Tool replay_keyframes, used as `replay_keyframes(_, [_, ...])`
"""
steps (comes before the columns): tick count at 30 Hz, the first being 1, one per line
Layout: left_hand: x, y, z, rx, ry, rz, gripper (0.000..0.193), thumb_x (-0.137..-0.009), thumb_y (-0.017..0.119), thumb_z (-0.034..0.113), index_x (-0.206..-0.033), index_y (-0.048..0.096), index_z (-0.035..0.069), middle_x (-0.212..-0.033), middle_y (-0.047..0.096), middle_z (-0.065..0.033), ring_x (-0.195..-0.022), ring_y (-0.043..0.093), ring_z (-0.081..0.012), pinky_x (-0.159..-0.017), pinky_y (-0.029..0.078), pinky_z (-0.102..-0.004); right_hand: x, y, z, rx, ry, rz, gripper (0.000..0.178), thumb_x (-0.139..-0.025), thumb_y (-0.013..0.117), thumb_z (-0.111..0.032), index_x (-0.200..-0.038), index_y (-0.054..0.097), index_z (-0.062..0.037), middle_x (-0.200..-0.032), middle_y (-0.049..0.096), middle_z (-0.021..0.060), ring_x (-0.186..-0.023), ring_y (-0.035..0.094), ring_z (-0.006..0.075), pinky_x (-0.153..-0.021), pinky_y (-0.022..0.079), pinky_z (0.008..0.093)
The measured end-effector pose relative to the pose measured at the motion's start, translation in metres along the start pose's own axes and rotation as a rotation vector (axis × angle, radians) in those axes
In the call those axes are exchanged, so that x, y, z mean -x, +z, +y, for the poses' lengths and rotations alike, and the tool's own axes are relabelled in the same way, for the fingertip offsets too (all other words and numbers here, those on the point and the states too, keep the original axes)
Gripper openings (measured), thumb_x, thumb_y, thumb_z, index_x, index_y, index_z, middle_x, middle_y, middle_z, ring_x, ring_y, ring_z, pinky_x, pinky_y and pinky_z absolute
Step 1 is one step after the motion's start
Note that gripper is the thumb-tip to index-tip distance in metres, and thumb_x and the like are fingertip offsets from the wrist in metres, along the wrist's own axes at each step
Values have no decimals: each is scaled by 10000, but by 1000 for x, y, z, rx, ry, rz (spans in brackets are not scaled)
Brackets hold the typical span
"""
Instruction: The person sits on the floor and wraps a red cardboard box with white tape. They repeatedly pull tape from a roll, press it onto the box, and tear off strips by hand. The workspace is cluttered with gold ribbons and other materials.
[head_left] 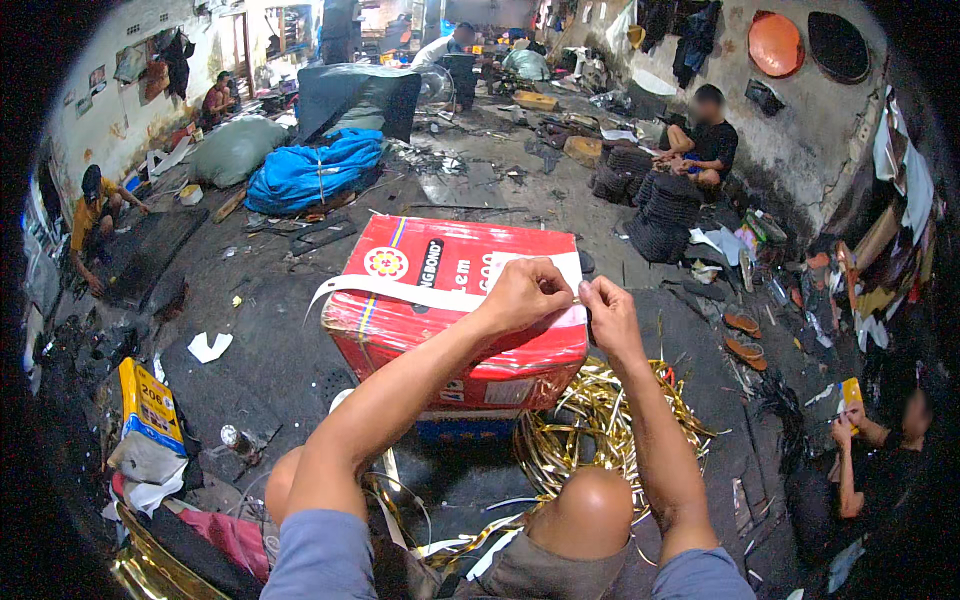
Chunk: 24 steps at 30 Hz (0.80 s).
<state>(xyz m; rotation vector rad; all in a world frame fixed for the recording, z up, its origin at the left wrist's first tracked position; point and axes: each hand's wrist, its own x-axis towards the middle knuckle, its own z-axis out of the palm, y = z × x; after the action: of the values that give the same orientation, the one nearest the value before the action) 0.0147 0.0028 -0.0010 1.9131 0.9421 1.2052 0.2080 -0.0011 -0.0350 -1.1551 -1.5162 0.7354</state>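
A red cardboard box [455, 345], wrapped in clear film, stands in front of my knees. Across its top runs a long white strip [400, 290], its left end curling past the box's edge. My left hand [530, 295] is closed in a pinch over the box's right side, above the strip. Beside it my right hand [612, 312] also pinches, fingertips almost meeting those of the left. Something small and thin shows between the fingertips, too small to name. Under my left hand lies a white sheet [568, 266]. A tangled heap of gold strips [625, 425] lies right of the box.
Left on the floor are a yellow carton [150, 405] and a white scrap [209, 347]. Farther off lies a blue tarp bundle [315, 175]. Stacked dark pieces [665, 215] stand near a seated person [708, 140]. Another person [880, 450] works at the lower right, near sandals [743, 350].
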Motion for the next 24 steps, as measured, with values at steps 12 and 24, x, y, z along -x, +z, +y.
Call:
replay_keyframes(12, [-6, 6, -10, -2, 101, 45, 132, -854, 724, 97, -829, 748, -31, -835, 726, -126, -776, 672, -162, -709, 537, -340, -1, -9, -18, -640, 595, -158, 429, -1017, 609, -578, -845, 585, -186, -610, 516, -65, -444, 457, 58, -371, 315, 248])
replay_keyframes(24, [-4, 12, -4, -43, 103, 34, 100, -832, 729, 57, -807, 728, -41, -762, 705, -99, -741, 669, -136, -684, 543, -325, -36, 7, 36, 345, -41, 134, 380, -1011, 584, -274, -856, 696, 56, -831, 693, 283, -742, 677, 429, -704, 494, 499])
